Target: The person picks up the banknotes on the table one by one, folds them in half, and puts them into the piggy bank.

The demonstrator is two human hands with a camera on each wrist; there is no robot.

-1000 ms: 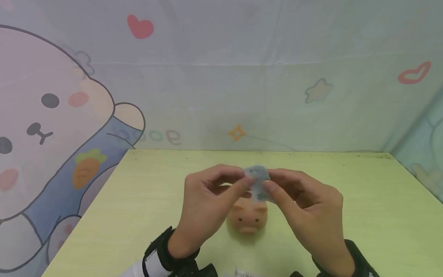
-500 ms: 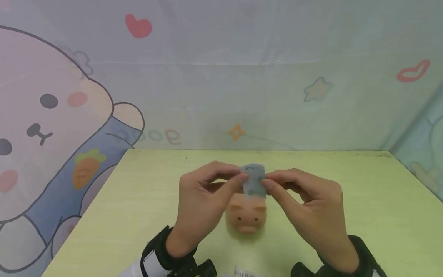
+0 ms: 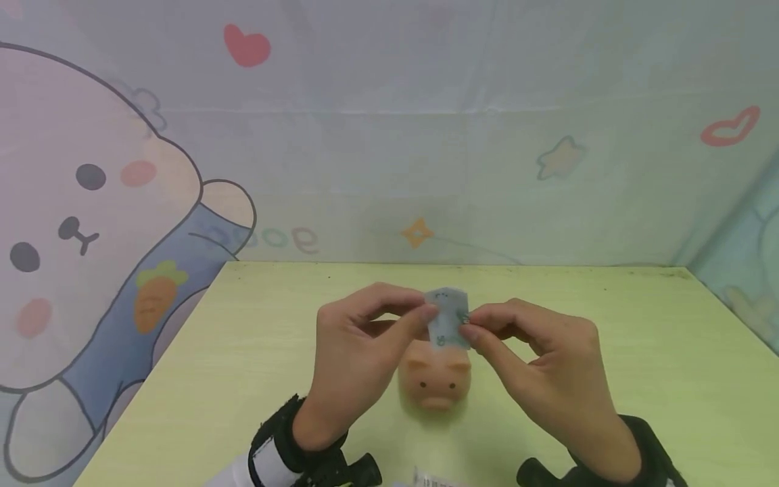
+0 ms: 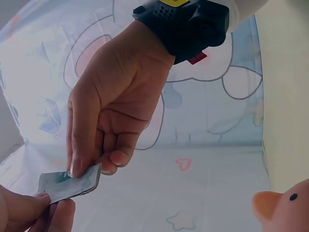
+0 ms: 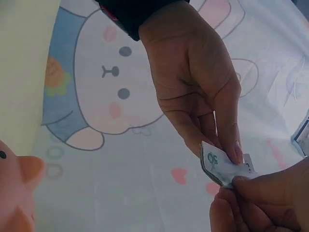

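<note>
Left hand [image 3: 359, 352] pinches the left edge of a small folded banknote [image 3: 449, 318] between thumb and forefinger, other fingers loosely curled. Right hand [image 3: 541, 365] pinches the opposite edge the same way — fingertips only, nothing else held. Left wrist view shows the banknote [image 4: 70, 183] flat and thin between both pinches; right wrist view shows it [image 5: 219, 166] folded, green print on a pale face, corner slightly crumpled.

The banknote is held up in the air, just above and slightly behind a small pink piggy bank [image 3: 435, 382] that stands on the yellow-green counter [image 3: 639, 379] between the two wrists, snout facing the person. The two look apart, not touching; any slot in the pig's back is hidden by the banknote and fingers.

Handling judgement: paper, very light, limp, creases easily — best held by the edges with a fingertip pinch, as now; a loose hold would let it slip or flutter. The pig looks soft or rubbery and light, so likely to shift if pushed.

Behind the counter hangs a cartoon bear backdrop [image 3: 91, 203].
</note>
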